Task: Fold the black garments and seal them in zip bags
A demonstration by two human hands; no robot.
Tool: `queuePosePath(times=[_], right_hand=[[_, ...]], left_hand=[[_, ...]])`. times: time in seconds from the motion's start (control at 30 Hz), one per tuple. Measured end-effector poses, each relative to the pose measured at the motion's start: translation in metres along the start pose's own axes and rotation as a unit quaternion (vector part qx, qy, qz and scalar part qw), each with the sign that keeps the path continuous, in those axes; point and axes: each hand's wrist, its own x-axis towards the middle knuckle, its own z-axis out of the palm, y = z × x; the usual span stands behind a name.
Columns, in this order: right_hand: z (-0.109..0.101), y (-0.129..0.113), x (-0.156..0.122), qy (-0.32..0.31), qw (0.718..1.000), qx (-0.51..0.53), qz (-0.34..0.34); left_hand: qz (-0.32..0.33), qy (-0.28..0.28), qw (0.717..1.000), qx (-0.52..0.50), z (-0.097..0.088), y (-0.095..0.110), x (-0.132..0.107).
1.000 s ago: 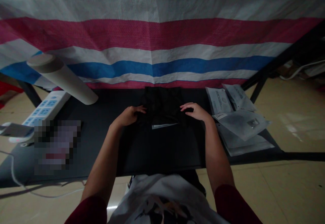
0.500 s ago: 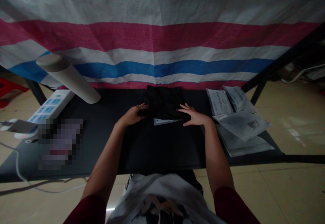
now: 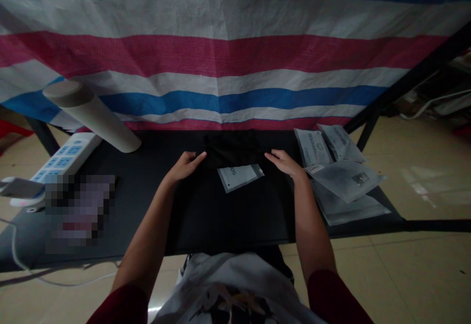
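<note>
While our left hand (image 3: 185, 165) and right hand (image 3: 285, 163) lie open against the folded black garment (image 3: 231, 150), gripping nothing, a printed white tag (image 3: 240, 177) sits just nearer on the desk (image 3: 235, 226).

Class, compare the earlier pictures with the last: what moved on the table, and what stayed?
The black garment has drawn back away from the person, uncovering the white printed slip. The left hand and right hand remain at its edges. The printed bags and power strip stayed put.
</note>
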Motion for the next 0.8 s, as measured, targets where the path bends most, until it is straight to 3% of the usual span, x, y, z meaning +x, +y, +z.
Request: queuePosePath(times=[0.1,0.2,0.3,0.47,0.63,0.8], right_hand=[[0.009,0.0,0.006,0.075,0.996,-0.039,-0.011],[0.02,0.0,0.01,0.135,0.987,-0.085,-0.01],[0.026,0.0,0.01,0.164,0.977,-0.139,0.014],[0.031,-0.003,0.01,0.197,0.965,-0.167,0.038],[0.046,-0.005,0.014,0.205,0.959,-0.193,0.034],[0.052,0.001,0.021,0.176,0.97,-0.164,0.041]], left_hand=[[-0.01,0.017,1.0,0.013,0.003,-0.003,0.002],[0.002,0.057,0.992,0.114,0.001,-0.007,0.004],[0.007,0.114,0.97,0.216,-0.001,-0.008,0.003],[-0.022,0.221,0.934,0.28,0.002,-0.007,0.002],[-0.032,0.191,0.914,0.357,0.008,-0.016,0.006],[-0.04,0.151,0.941,0.301,0.003,-0.03,0.012]])
